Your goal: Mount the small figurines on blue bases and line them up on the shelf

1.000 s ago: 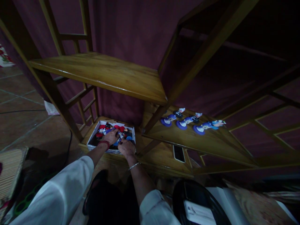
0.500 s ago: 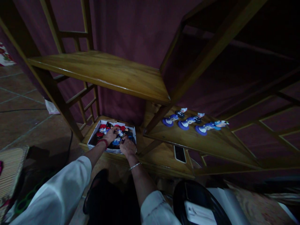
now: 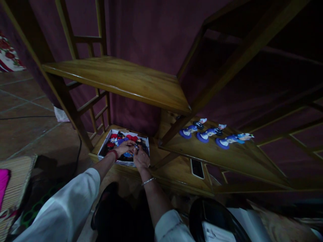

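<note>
Head: my left hand point(image 3: 125, 148) and right hand point(image 3: 141, 158) have drawn together over figures point(image 3: 114, 141) in the box point(image 3: 126, 163); grasp unclear; handling stays in-box.

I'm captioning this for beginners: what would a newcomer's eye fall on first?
Probably the purple-based figurines, standing out against the dim wooden shelf at the right. Next, low left of centre, the left hand, wearing a red beaded bracelet, and the right hand are close together over a white box of colourful figurines.
</note>
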Action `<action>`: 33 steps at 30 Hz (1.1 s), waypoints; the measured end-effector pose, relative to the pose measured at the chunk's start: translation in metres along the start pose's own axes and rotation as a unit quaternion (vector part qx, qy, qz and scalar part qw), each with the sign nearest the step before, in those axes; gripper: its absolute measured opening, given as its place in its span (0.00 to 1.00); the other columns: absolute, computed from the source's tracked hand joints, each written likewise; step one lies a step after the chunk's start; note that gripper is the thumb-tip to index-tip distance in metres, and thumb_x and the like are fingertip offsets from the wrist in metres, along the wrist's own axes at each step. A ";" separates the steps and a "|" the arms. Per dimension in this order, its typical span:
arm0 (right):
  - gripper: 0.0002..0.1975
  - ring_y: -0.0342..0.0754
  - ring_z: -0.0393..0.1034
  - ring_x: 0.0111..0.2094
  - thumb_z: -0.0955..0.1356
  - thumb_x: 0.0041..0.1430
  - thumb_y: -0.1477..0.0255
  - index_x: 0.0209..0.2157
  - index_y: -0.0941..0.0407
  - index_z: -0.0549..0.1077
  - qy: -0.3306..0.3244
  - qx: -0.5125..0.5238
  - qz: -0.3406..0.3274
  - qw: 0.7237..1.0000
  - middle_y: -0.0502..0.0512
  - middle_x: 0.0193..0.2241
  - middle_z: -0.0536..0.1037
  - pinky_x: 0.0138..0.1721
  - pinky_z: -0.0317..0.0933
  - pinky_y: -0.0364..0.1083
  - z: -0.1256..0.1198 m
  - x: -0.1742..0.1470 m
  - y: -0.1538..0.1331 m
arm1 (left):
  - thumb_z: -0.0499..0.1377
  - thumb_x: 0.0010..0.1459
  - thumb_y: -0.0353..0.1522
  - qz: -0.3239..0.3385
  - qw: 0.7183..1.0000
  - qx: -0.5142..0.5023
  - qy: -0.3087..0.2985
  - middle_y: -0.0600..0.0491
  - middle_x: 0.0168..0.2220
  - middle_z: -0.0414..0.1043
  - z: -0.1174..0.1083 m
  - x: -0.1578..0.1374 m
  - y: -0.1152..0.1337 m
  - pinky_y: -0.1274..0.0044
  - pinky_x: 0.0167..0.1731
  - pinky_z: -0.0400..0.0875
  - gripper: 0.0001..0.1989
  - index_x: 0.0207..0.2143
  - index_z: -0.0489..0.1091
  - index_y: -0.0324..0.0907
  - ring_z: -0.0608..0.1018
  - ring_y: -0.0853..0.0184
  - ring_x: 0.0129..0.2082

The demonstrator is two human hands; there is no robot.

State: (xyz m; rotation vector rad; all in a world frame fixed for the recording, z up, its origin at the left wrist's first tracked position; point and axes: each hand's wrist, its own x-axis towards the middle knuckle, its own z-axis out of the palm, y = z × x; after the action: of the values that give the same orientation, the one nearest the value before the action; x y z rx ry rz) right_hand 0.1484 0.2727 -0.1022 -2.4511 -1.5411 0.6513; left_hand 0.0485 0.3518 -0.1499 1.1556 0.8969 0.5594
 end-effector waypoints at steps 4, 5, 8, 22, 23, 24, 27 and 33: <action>0.19 0.47 0.68 0.43 0.53 0.60 0.61 0.51 0.48 0.57 -0.017 -0.023 -0.003 1.000 0.54 0.45 0.71 0.37 0.59 0.44 0.000 0.001 0.000 | 0.63 0.43 0.30 -0.004 0.999 -0.047 0.008 0.55 0.27 0.69 0.000 0.001 -0.003 0.78 0.27 0.70 0.15 0.36 0.67 0.36 0.73 0.73 0.24; 0.18 0.48 0.68 0.43 0.55 0.59 0.61 0.50 0.49 0.57 -0.016 -0.024 0.002 1.000 0.54 0.44 0.71 0.37 0.59 0.44 0.001 0.001 0.000 | 0.63 0.43 0.31 -0.003 0.999 -0.049 0.005 0.55 0.26 0.69 0.000 0.001 -0.004 0.78 0.27 0.70 0.15 0.35 0.67 0.36 0.72 0.74 0.24; 0.17 0.48 0.69 0.41 0.56 0.58 0.61 0.47 0.50 0.60 0.003 -0.010 0.018 1.000 0.54 0.40 0.74 0.36 0.60 0.44 0.002 0.001 0.000 | 0.63 0.43 0.31 -0.005 1.000 -0.029 -0.001 0.56 0.24 0.68 0.002 0.001 -0.004 0.78 0.27 0.70 0.12 0.32 0.68 0.37 0.72 0.74 0.23; 0.22 0.53 0.68 0.42 0.56 0.54 0.52 0.44 0.49 0.65 -0.037 -0.047 0.009 0.998 0.55 0.42 0.73 0.37 0.61 0.48 -0.001 0.000 -0.004 | 0.52 0.52 0.25 -0.030 0.986 0.147 0.069 0.56 0.24 0.69 0.005 0.004 -0.001 0.82 0.24 0.70 0.12 0.39 0.68 0.38 0.72 0.74 0.22; 0.22 0.52 0.68 0.42 0.56 0.54 0.53 0.45 0.48 0.64 -0.032 -0.045 0.010 0.998 0.54 0.42 0.73 0.37 0.61 0.48 -0.001 0.000 -0.004 | 0.51 0.53 0.24 -0.030 0.983 0.167 0.071 0.55 0.25 0.70 0.006 0.004 0.000 0.82 0.25 0.70 0.12 0.40 0.68 0.38 0.73 0.75 0.22; 0.21 0.52 0.68 0.42 0.57 0.54 0.54 0.46 0.47 0.63 -0.027 -0.042 0.011 0.999 0.54 0.42 0.73 0.36 0.61 0.48 -0.001 0.000 -0.004 | 0.50 0.53 0.23 -0.029 0.979 0.188 0.075 0.55 0.26 0.70 0.007 0.003 0.000 0.82 0.25 0.70 0.13 0.40 0.68 0.39 0.73 0.75 0.23; 0.18 0.50 0.69 0.41 0.56 0.56 0.59 0.48 0.47 0.61 -0.013 -0.037 0.015 0.999 0.53 0.42 0.73 0.36 0.61 0.47 -0.001 -0.001 -0.005 | 0.47 0.54 0.23 -0.018 0.960 0.264 0.089 0.54 0.27 0.71 0.008 0.000 0.005 0.80 0.27 0.71 0.14 0.40 0.68 0.39 0.74 0.74 0.23; 0.17 0.50 0.70 0.39 0.56 0.57 0.64 0.47 0.50 0.62 -0.012 -0.031 0.028 0.999 0.55 0.39 0.75 0.35 0.61 0.46 -0.004 -0.002 -0.006 | 0.50 0.52 0.25 0.025 0.890 0.421 0.172 0.48 0.41 0.70 -0.006 -0.008 0.022 0.75 0.45 0.64 0.13 0.38 0.70 0.40 0.72 0.65 0.43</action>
State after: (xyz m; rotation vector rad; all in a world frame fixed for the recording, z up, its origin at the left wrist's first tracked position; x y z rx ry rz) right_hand 0.1444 0.2743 -0.0963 -2.5493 -1.5289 0.6537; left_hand 0.0408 0.3562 -0.1279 1.9002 1.4983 0.4206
